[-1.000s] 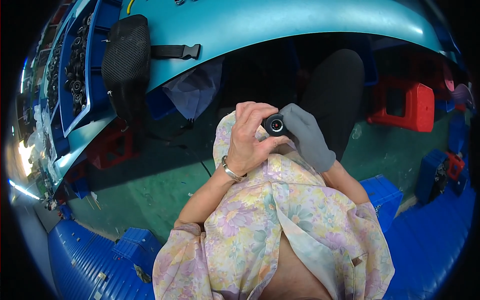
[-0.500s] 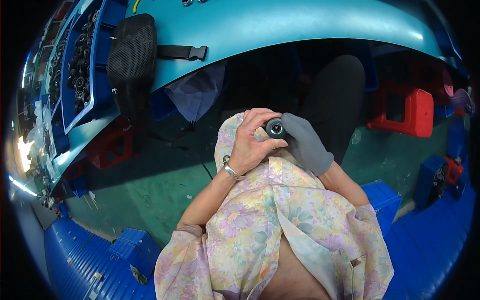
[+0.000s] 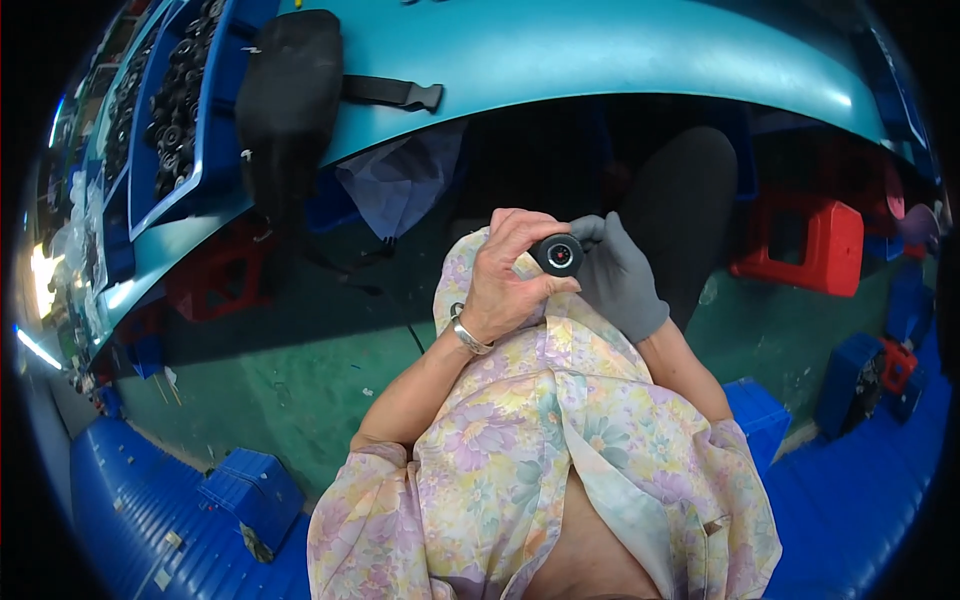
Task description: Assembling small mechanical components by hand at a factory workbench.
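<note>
A small black cylindrical part (image 3: 558, 254) with a round shiny end face is held between both hands, close above my lap. My left hand (image 3: 505, 280), bare with a metal bracelet at the wrist, curls its fingers around the part from the left. My right hand (image 3: 615, 275), in a grey glove, grips the same part from the right and behind. Floral fabric of my clothing (image 3: 540, 440) lies under both hands.
A teal workbench (image 3: 560, 50) arcs across the top, with a black pouch and strap (image 3: 290, 90) lying on it. A blue tray of dark round parts (image 3: 175, 100) sits at upper left. Red stools (image 3: 800, 240) and blue crates (image 3: 250, 490) stand on the green floor.
Both hands stay closed on the black part in nearly the same spot; the view has shifted slightly, so the bench and the pouch sit a little further right.
</note>
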The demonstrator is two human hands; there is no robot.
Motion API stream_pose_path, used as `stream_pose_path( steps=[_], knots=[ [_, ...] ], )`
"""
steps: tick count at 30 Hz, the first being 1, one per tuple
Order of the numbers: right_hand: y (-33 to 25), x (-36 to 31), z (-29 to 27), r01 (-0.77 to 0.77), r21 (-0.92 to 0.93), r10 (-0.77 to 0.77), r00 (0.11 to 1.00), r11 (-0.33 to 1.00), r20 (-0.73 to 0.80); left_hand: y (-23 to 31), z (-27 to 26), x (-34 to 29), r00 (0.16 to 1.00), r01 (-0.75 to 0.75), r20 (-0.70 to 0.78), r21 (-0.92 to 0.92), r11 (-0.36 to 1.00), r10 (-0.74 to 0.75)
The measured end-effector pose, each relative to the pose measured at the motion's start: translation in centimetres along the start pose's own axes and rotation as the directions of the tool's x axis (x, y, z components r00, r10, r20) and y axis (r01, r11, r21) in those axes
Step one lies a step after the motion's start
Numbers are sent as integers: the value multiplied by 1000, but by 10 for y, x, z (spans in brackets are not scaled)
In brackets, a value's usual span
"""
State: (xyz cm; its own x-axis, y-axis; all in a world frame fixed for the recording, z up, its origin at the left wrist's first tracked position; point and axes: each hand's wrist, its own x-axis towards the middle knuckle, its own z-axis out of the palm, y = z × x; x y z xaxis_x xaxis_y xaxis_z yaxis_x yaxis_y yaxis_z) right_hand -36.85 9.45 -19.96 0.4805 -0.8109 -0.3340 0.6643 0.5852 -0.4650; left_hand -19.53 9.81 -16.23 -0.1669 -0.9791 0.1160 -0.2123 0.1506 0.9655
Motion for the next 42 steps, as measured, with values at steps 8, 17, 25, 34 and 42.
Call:
stream_pose_path(
  steps=[8, 17, 25, 34, 42],
  knots=[
    [18, 28, -56, -13, -171, -38, 956, 985, -290, 34, -50, -5, 976, -204, -31, 201, 958, 214],
    [24, 44, -62, -76, -158, 11, 926, 984, -377, 113, -279, 116, 640, 158, -290, 956, 247, 711],
    [38, 46, -78, -58, -109, 22, 952, 992, -307, 40, -46, 53, 813, -531, 541, 538, 655, 215],
    [77, 64, -145, 394, -834, -504, 848, 386, 168, 35, 36, 14, 718, -503, 691, 426, 752, 88],
    [31, 40, -59, 13, -333, -97, 966, 943, -238, 42, 20, -1, 797, -419, 604, 540, 730, 10]
  ],
)
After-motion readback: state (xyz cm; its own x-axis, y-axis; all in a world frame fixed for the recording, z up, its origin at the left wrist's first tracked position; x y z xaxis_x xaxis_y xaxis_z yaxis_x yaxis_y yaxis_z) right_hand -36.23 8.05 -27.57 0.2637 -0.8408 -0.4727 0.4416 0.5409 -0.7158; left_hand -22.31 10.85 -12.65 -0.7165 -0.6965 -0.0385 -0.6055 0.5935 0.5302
